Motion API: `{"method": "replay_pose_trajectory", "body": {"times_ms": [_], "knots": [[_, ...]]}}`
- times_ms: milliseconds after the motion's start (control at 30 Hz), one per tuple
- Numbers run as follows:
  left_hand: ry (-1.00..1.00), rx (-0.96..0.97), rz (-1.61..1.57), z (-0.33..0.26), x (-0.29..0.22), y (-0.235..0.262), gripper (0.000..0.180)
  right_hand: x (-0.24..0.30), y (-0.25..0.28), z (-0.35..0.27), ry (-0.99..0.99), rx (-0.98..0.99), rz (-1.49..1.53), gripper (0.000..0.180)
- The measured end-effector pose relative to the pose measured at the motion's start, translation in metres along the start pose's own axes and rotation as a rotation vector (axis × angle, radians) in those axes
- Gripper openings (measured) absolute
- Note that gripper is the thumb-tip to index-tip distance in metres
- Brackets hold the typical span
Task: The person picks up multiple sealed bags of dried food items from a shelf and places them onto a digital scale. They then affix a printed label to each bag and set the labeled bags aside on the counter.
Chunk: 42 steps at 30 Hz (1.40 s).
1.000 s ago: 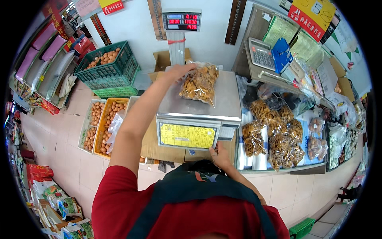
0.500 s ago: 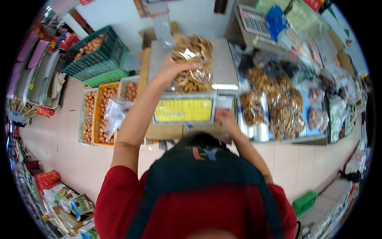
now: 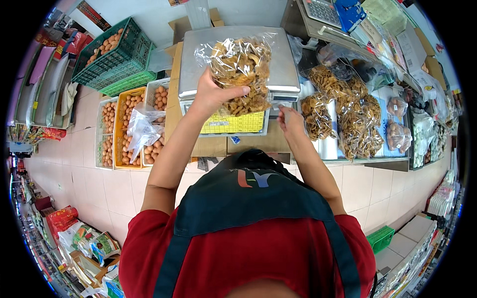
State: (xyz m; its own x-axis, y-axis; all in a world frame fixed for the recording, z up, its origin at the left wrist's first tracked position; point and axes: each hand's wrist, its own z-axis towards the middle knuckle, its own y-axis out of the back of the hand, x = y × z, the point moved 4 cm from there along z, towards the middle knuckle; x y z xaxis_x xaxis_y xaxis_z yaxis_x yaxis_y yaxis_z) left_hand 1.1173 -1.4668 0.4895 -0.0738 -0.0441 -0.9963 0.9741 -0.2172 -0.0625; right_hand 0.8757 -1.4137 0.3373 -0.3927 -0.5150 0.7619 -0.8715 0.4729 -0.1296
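Observation:
My left hand [image 3: 213, 95] grips a clear plastic bag of brown dried pieces, possibly mushrooms [image 3: 243, 69], with the thumb across its front. The bag is over the front part of a scale's metal platform [image 3: 194, 54] and hides part of the yellow key panel [image 3: 238, 125]. Beside the panel's right end, my right hand [image 3: 292, 122] is closed, thumb and fingertips pinched near a small pale edge at the scale's front. What those fingers hold is too small to make out.
More bags of the brown pieces [image 3: 360, 126] lie on the counter to the right, beside a white roll [image 3: 330, 144]. Eggs fill an orange crate [image 3: 118, 144] and a green crate [image 3: 112, 67] at left. A calculator [image 3: 323, 12] sits on a shelf at the back right.
My left hand has brought the bag nearer to me, so it now covers part of the yellow panel. My right hand remains by the scale's right front; the whole view has shifted slightly.

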Motion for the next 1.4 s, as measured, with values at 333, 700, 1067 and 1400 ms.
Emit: {"method": "replay_pose_trajectory", "body": {"times_ms": [333,700,1067,1400], "knots": [[-0.173,-0.102,0.166,-0.032,-0.006,-0.037,0.073,0.111,-0.074,-0.161,0.407,0.505,0.185,0.019],[-0.253,-0.142,0.254,-0.060,0.009,-0.069,0.082,0.114,-0.041,-0.146,0.696,0.260,-0.292,0.040],[0.111,0.103,0.175,-0.080,0.035,-0.099,0.080,0.079,0.139,-0.003,0.567,-0.595,-1.395,0.073],[0.232,0.258,0.171,-0.061,0.141,-0.200,0.091,0.115,0.201,-0.043,0.667,-0.482,-1.306,0.067]]}}
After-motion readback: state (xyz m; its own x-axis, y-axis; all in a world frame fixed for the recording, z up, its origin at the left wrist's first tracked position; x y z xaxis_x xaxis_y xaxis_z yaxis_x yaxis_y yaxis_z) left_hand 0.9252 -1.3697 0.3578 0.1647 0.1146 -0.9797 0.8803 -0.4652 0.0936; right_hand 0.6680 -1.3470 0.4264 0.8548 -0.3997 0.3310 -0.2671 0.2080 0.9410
